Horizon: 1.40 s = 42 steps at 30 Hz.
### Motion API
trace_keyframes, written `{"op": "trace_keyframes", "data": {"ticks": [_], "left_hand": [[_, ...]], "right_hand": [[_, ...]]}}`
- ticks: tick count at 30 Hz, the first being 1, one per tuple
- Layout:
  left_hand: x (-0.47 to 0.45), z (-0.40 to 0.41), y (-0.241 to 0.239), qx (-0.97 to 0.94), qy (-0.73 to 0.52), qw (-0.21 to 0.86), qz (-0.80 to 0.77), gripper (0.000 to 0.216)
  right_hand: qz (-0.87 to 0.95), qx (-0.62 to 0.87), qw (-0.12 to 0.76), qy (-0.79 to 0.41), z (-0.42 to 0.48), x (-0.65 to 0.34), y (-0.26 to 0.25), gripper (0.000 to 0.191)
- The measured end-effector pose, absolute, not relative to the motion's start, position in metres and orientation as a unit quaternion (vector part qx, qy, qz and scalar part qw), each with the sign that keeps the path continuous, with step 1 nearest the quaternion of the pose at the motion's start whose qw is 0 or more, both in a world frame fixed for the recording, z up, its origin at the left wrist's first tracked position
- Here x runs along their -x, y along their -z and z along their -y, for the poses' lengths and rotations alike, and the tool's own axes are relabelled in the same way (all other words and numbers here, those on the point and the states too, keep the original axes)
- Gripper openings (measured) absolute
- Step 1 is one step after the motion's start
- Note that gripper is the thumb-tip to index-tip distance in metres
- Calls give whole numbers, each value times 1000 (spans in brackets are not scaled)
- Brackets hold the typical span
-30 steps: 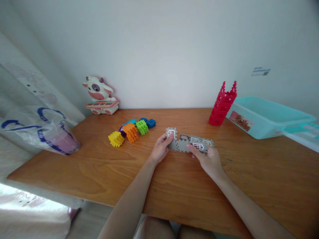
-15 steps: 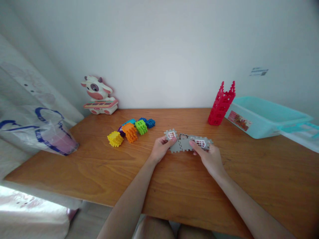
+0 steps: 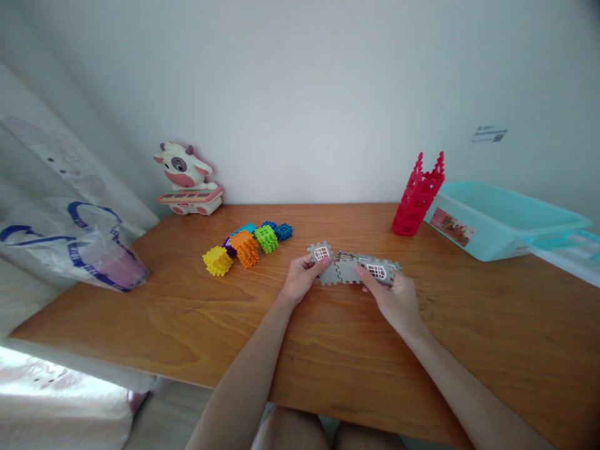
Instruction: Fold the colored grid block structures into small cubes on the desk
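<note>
Between my two hands, above the middle of the wooden table, is a joined strip of grey interlocking building tiles [image 3: 347, 270] with toothed edges. White lattice windows show on a tile at each end. My left hand [image 3: 302, 278] pinches the left end, thumb on top beside one window. At the right end, my right hand [image 3: 392, 297] grips the tiles with its thumb pressed on the top face near the other window. My fingers underneath are mostly hidden by the tiles and thumbs.
Yellow [image 3: 218, 261], orange [image 3: 245, 249] and green toothed blocks [image 3: 266, 239] lie left of centre with several blue ones behind. A red lattice tower [image 3: 415, 203] stands beside a turquoise bin [image 3: 506, 234]. A cow toy piano [image 3: 187, 181] and a plastic bag [image 3: 100, 256] are at the left.
Hardly anything differs. Both hands keep their hold on the grey tiles, and the whole view has shifted very slightly.
</note>
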State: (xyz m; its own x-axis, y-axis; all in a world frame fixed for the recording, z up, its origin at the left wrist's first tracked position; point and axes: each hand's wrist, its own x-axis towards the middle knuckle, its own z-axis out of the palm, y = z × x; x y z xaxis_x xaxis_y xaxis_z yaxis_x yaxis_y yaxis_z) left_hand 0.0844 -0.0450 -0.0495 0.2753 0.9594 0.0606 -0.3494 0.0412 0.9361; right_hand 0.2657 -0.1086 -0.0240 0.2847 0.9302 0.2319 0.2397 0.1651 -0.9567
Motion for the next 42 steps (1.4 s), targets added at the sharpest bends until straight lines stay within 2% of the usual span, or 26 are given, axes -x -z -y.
{"op": "trace_keyframes", "data": {"ticks": [5, 10, 12, 18, 22, 28, 33, 37, 42], "left_hand": [[-83, 40, 56, -477, -519, 625, -336, 35], [-71, 25, 55, -348, -643, 599, -328, 34], [-68, 23, 52, -316, -651, 612, -319, 37], [-81, 40, 45, -374, -488, 734, -288, 44], [-89, 53, 44, -435, -404, 753, -284, 48], [-91, 60, 43, -535, -326, 714, -312, 56], [-93, 64, 43, -556, -291, 728, -275, 62], [-94, 66, 47, -490, -282, 790, -236, 55], [-86, 66, 47, -464, -241, 829, -200, 46]], "right_hand": [[509, 581, 579, -262, 111, -267, 23, 33], [400, 557, 688, -240, 103, -290, 22, 32], [397, 544, 695, -251, 101, -297, 20, 33], [543, 542, 533, -357, 108, -284, 12, 35], [595, 530, 469, -381, 109, -274, 19, 36], [635, 552, 443, -309, 109, -273, 33, 36], [637, 541, 451, -313, 106, -274, 39, 34], [610, 529, 478, -345, 104, -273, 41, 40], [596, 529, 468, -383, 105, -273, 37, 41]]}}
